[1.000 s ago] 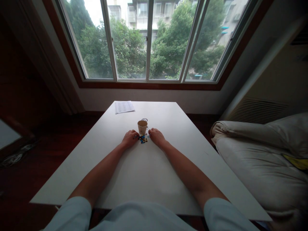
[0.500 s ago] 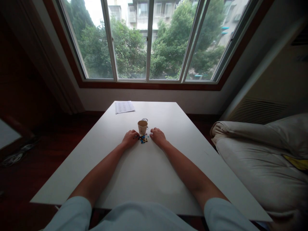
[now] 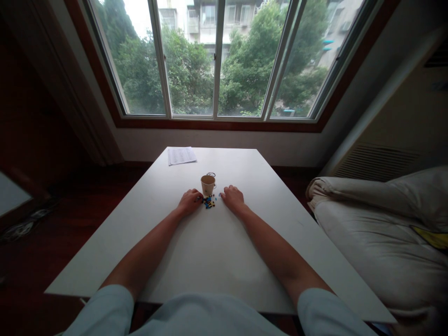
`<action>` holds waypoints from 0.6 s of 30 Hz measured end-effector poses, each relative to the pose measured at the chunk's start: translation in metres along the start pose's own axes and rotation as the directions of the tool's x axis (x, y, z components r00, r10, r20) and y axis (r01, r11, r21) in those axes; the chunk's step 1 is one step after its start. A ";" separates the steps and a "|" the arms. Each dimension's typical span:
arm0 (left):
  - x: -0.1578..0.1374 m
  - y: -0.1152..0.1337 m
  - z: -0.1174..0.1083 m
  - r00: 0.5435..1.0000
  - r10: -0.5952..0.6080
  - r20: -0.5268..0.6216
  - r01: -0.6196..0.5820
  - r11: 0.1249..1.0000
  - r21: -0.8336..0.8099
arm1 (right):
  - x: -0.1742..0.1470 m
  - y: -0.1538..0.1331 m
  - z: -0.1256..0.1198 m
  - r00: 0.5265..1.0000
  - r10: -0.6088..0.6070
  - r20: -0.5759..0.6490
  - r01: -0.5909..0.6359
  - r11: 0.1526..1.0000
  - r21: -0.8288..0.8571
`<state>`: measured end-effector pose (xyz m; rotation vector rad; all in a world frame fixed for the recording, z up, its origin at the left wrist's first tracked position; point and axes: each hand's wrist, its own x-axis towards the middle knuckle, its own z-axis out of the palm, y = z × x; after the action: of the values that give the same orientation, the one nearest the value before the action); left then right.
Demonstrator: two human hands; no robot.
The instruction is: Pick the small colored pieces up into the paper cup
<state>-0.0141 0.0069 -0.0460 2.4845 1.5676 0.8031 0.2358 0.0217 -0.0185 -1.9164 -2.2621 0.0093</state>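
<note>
A paper cup (image 3: 207,187) stands upright on the white table (image 3: 213,261), its mouth facing up. Right in front of it lies a loose pile of small blue, yellow and dark pieces (image 3: 209,202), too small to name. At the pile's left edge rests my left hand (image 3: 190,201), fingers curled in; what they pinch, if anything, I cannot make out. On the other side, my right hand (image 3: 232,198) is bent with thumb and fingers together, and a tiny blue piece (image 3: 220,194) shows at its tips. The hand is apart from the cup and the pile.
Sheets of printed paper (image 3: 182,156) lie at the table's far left corner. A thin dark loop (image 3: 211,174) sits just behind the cup. Right of the table is a pale padded sofa (image 3: 378,233); beyond its far edge, a wide window (image 3: 215,70).
My right hand has shifted slightly to the right, away from the pile, and a small blue piece now shows at its fingertips. My left hand and the cup have stayed about in place.
</note>
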 end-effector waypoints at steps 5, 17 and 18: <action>0.000 0.002 0.000 1.000 0.000 -0.002 0.000 1.000 0.002 | 0.000 -0.007 0.003 0.998 -0.065 0.003 0.065 0.998 -0.018; 0.001 0.001 0.001 1.000 0.009 -0.008 -0.009 1.000 0.006 | 0.000 -0.011 0.004 0.979 -0.203 -0.012 0.203 0.979 0.010; 0.001 0.001 0.001 1.000 0.008 -0.009 -0.008 1.000 0.006 | 0.000 -0.011 0.005 0.978 -0.208 -0.014 0.208 0.978 0.014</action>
<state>-0.0126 0.0076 -0.0468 2.4961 1.5664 0.8126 0.2239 0.0206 -0.0216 -1.6584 -2.4348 -0.0125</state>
